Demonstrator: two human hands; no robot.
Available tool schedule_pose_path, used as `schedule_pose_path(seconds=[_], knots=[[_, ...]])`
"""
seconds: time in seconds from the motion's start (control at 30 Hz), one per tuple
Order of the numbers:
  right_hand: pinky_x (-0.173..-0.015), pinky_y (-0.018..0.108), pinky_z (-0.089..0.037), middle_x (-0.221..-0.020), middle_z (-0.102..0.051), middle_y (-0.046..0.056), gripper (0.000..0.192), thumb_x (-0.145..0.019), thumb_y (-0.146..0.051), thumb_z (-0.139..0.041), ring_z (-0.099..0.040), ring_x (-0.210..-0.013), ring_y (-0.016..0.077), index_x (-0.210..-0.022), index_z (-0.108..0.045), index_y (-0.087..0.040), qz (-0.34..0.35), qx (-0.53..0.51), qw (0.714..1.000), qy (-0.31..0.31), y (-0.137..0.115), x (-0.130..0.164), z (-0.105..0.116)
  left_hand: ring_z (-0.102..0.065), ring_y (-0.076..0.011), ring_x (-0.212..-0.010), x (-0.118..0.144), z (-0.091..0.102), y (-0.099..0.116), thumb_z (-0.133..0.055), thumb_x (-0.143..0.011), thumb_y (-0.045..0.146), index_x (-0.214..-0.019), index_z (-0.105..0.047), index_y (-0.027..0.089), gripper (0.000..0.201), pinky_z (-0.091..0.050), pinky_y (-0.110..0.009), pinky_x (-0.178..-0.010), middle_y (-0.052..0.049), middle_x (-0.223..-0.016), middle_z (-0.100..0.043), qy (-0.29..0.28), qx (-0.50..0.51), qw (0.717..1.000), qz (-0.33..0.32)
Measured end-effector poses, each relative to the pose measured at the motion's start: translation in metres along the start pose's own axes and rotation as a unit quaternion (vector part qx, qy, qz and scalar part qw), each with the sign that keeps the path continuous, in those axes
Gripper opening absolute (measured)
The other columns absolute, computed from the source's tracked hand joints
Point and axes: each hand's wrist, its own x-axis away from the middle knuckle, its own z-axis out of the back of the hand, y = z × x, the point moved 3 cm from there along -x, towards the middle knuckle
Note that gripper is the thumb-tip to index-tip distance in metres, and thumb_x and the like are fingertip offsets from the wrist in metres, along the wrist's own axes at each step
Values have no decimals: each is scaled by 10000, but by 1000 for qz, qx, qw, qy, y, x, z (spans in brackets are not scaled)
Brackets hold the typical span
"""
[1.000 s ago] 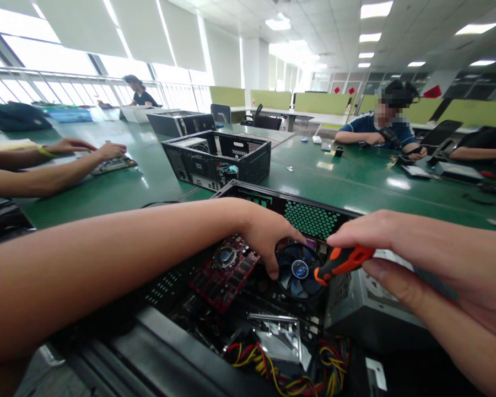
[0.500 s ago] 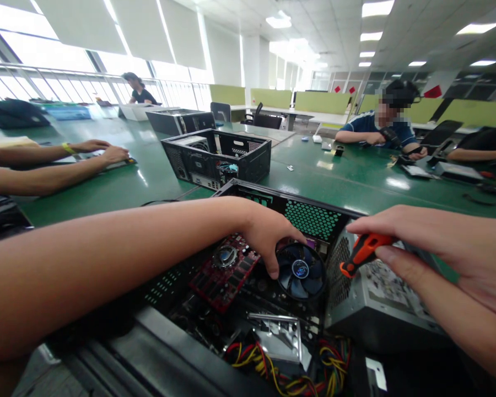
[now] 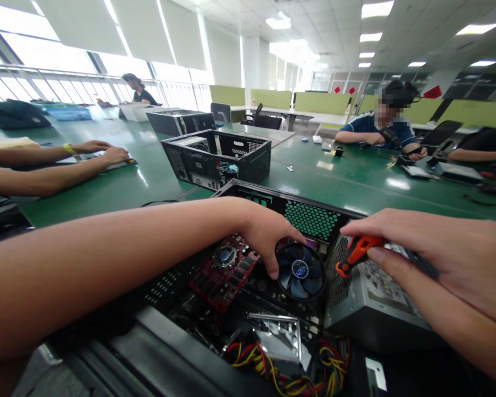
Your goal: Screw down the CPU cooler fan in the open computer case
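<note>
An open black computer case (image 3: 314, 216) lies in front of me with a red card (image 3: 225, 273), a blue-hub cooling fan (image 3: 301, 271) and a grey power supply (image 3: 376, 303) inside. My left hand (image 3: 268, 234) reaches into the case, its fingers resting on the left rim of the fan. My right hand (image 3: 438, 259) grips an orange and black screwdriver (image 3: 355, 253) over the power supply's mesh side, just right of the fan. Its tip is hidden.
Yellow, red and black wires (image 3: 285, 369) bundle at the case's near edge. A second open case (image 3: 217, 157) stands behind on the green table (image 3: 355, 176). A co-worker's arms (image 3: 45, 165) rest at the left; another person (image 3: 380, 129) sits at the far right.
My right hand shifted the screwdriver rightward from above the fan to the power supply's side, then slightly back left. My left hand stayed on the fan.
</note>
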Motion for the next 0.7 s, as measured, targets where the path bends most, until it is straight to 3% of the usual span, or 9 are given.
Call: schedule_pose_path(seconds=[0.2, 0.37, 0.5, 0.7], knots=[[-566, 354, -586, -1081, -881, 28, 282, -1117, -394, -481, -829, -814, 283, -1207, -744, -347, 43, 22, 998, 30, -1, -5, 0, -781, -266, -916, -1, 0, -1, -931, -751, 463, -1704, -472, 257, 1078, -584, -349, -924, -46, -1055, -839, -2, 1, 1000, -3], [-495, 318, -520, -922, -873, 14, 257, -1086, -484, -585, -779, -639, 239, -1146, -781, -328, 21, -1, 1000, 3, 1, -3, -3, -774, -256, -881, 0, -1, 0, -936, -749, 421, -1686, -497, 238, 1051, -583, -334, -883, -36, -1013, -837, -2, 12, 1000, -13], [-546, 324, -579, -802, -850, 10, 277, -1025, -567, -691, -821, -714, 286, -1103, -829, -340, 32, -78, 996, 12, 3, 8, -4, -775, -251, -887, -1, -2, 0, -930, -748, 419, -1646, -548, 247, 991, -583, -327, -886, -31, -1030, -839, -2, 19, 1000, -15], [-561, 340, -614, -793, -843, 13, 319, -1008, -623, -696, -830, -736, 299, -1127, -838, -363, 40, -88, 995, 18, 4, 12, -7, -783, -259, -907, -2, -1, -2, -939, -739, 444, -1671, -525, 259, 1036, -590, -341, -919, -40, -1067, -847, 3, 22, 1000, -15]])
